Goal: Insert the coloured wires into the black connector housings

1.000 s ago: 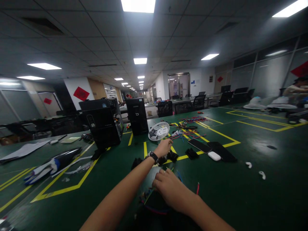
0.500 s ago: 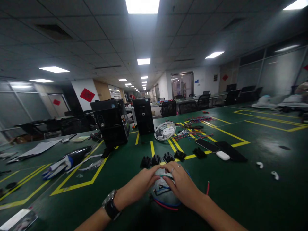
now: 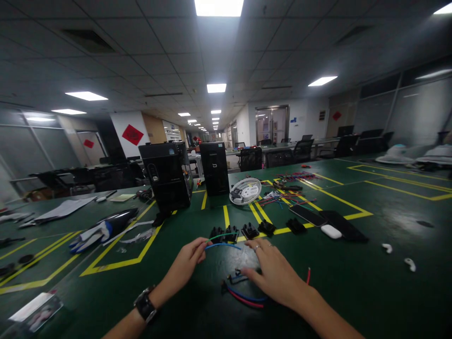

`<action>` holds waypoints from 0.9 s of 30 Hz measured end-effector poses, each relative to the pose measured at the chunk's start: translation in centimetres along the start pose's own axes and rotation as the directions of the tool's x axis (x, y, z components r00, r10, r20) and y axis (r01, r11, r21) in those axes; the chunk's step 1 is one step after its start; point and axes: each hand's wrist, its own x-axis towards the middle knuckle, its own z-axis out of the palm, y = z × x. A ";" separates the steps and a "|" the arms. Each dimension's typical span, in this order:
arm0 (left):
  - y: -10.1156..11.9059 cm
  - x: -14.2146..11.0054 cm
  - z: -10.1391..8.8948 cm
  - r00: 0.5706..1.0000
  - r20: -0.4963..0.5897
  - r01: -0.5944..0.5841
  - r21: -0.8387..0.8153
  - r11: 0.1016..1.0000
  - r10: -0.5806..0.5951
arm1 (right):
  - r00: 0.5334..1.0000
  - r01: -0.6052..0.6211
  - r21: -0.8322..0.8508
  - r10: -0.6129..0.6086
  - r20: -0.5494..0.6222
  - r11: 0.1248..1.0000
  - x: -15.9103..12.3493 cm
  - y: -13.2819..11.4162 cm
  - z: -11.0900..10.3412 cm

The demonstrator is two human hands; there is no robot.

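My left hand [image 3: 193, 253], with a watch on the wrist, pinches the ends of a green wire [image 3: 222, 236] and a blue wire [image 3: 223, 245]. Both wires stick out to the right above the table. My right hand [image 3: 273, 268] is open, thumb and fingers apart, just right of the wires' free ends. Under it lie short blue and red wires [image 3: 247, 300] with dark ends, partly hidden by the hand. A red wire [image 3: 309, 276] shows beyond its right side. Several black clip-like parts [image 3: 250, 230] stand in a row behind my hands.
On the green table [image 3: 169, 282] a white round basket [image 3: 245, 191] stands behind the clips, with loose wires [image 3: 296, 177] to its right. Two black computer cases [image 3: 165, 176] stand further back. A phone [image 3: 308, 214], a white earbud case [image 3: 331, 231] and earbuds [image 3: 409, 264] lie right.
My hands, close together before, have parted. The left has moved left with the green and blue wires; the right has opened away from them. The view has shifted slightly.
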 end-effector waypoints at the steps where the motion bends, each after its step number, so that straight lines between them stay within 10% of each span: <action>1: -0.3 -0.5 -0.3 1.000 0.016 0.008 0.021 1.000 -0.008 | 0.998 0.049 -0.007 -0.048 0.044 0.999 -0.2 -0.2 0.1; 8: -4.5 -5.2 -3.3 0.982 0.188 -0.081 0.302 0.950 0.024 | 0.947 0.206 -0.215 -0.139 0.290 0.955 -1.1 -1.1 1.3; 15: -6.0 -8.0 -3.1 0.956 0.229 -0.283 0.573 0.769 0.181 | 0.968 0.086 -0.190 -0.037 0.250 0.978 -4.3 2.7 -0.7; 22: -2.5 -6.4 -3.5 0.945 0.287 -0.304 0.603 0.737 0.154 | 0.976 -0.060 -0.113 0.082 0.204 0.992 -7.6 6.2 -3.9; 27: 3.0 0.3 0.1 0.910 0.304 -0.405 0.492 0.771 0.283 | 0.998 -0.020 -0.162 0.028 0.052 0.987 -4.6 6.7 -4.1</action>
